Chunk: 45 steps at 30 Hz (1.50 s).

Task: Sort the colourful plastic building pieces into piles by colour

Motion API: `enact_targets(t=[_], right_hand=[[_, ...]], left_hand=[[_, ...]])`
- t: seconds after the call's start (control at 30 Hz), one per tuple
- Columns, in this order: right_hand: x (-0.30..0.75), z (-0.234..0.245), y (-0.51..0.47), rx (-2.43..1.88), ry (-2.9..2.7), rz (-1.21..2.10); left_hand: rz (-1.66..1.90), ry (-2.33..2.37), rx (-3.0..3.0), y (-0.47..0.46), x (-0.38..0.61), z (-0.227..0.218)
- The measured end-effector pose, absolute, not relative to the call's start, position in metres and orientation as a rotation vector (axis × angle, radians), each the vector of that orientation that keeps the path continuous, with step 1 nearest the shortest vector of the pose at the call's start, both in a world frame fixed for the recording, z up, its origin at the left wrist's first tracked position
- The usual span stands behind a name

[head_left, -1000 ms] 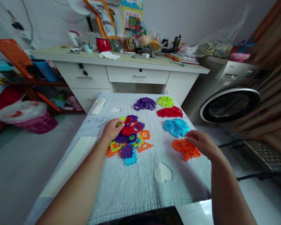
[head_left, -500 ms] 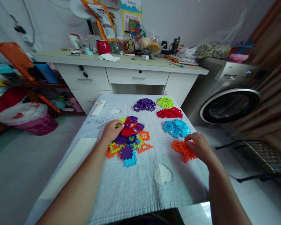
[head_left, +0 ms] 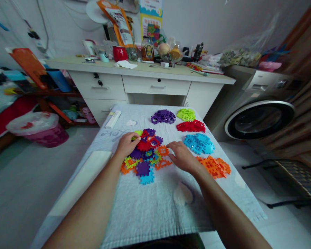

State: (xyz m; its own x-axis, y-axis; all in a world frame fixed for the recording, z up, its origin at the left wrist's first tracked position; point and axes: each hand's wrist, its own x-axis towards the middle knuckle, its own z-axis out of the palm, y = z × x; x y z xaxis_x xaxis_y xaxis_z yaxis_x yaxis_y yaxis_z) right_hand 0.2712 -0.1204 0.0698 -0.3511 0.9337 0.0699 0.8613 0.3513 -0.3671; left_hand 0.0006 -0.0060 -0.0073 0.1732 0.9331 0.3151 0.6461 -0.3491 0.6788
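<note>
1. Lower left of the frame: a flat white pad (head_left: 80,180) lies on the cloth-covered worktop (head_left: 150,207); a slim white box (head_left: 113,119) lies further up, near the worktop's far left corner.
2. The left hand (head_left: 126,145) rests on the left edge of the mixed pile (head_left: 147,157), fingers curled down onto a red piece beside a green one; whether it grips a piece or only presses on it I cannot tell.
3. The mixed pile sits at the centre of the frame; red, purple, orange, green and blue pieces overlap there, so this part looks unsorted.
4. The right hand (head_left: 182,157) lies spread and low just right of that pile, fingertips at an orange piece on its edge; it has hold of nothing that shows.
5. Right of centre lie five one-colour heaps: purple heap (head_left: 163,117), green heap (head_left: 186,114), red heap (head_left: 191,126), blue heap (head_left: 199,143), orange heap (head_left: 214,166); each stands apart from the others; judged from this, much is sorted and the centre is left.
6. Hard to make out: pieces buried under the mixed pile and under the left palm; the worktop's near edge is cut off at the bottom.
</note>
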Motion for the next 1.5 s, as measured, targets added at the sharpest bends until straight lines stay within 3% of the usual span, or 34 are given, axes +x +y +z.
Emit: enact_targets(t=[0.27, 0.57, 0.77, 1.17, 1.5], right_hand=[[0.264, 0.034, -0.109, -1.537, -2.332, 0.449], [0.273, 0.046, -0.112, -1.433, -2.318, 0.501], [0.285, 0.056, -0.116, -1.591, -2.196, 0.576], [0.377, 0.086, -0.145, -1.672, -1.56, 0.542], [0.453, 0.064, -0.185, -1.766, -1.164, 0.564]], left_hand=[[1.007, 1.484, 2.076, -0.006, 0.001, -0.007], [0.999, 1.47, 2.092, -0.006, 0.001, -0.007], [1.018, 1.463, 2.097, -0.005, 0.0, -0.009], [0.995, 1.484, 2.103, -0.004, 0.0, -0.011], [0.977, 1.501, 2.143, 0.001, -0.003, -0.018]])
